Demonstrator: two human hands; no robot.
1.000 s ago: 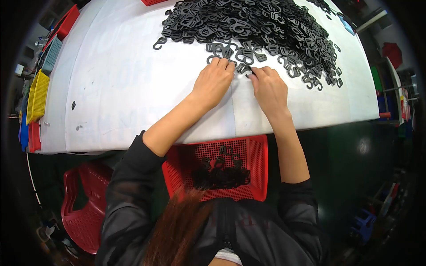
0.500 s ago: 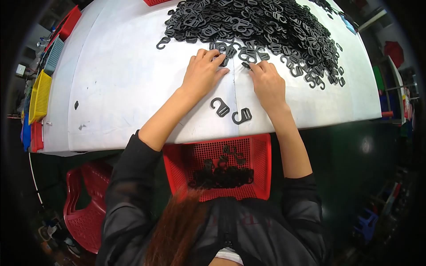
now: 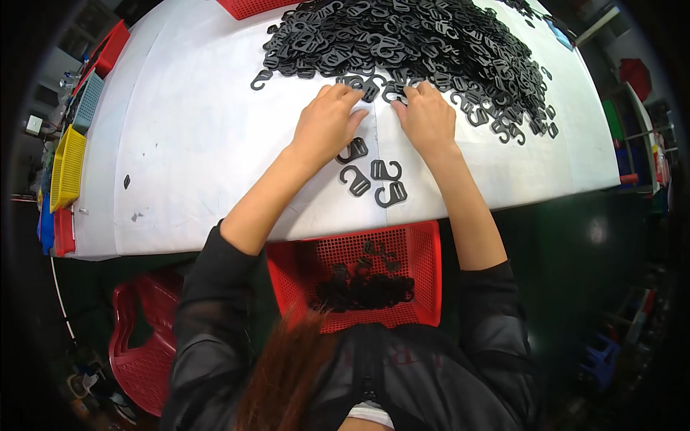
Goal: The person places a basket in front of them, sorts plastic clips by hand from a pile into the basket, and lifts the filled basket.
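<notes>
Black plastic hooks with slotted ends form a large pile (image 3: 402, 36) on the white table (image 3: 208, 136). At the pile's near edge is my left hand (image 3: 325, 122), fingers bent over a hook (image 3: 369, 89) and thumb held apart. My right hand (image 3: 427, 121) reaches to other hooks (image 3: 394, 92) beside it, its thumb and fingers apart, with the fingertips partly covering them. Between my forearms lie several separate hooks, among them one nearest the table edge (image 3: 392, 194) and another partly beside my left wrist (image 3: 357, 149).
Below the table edge, a red basket (image 3: 434, 269) holds more black hooks. Another red basket (image 3: 248, 10) stands at the far edge. Yellow (image 3: 67, 171) and blue-grey (image 3: 88, 102) baskets line the left side. A dark red chair (image 3: 144, 359) is at lower left.
Two more hooks now lie on the table between my forearms, beside the two there before. My right hand has shifted slightly up onto hooks at the pile's edge.
</notes>
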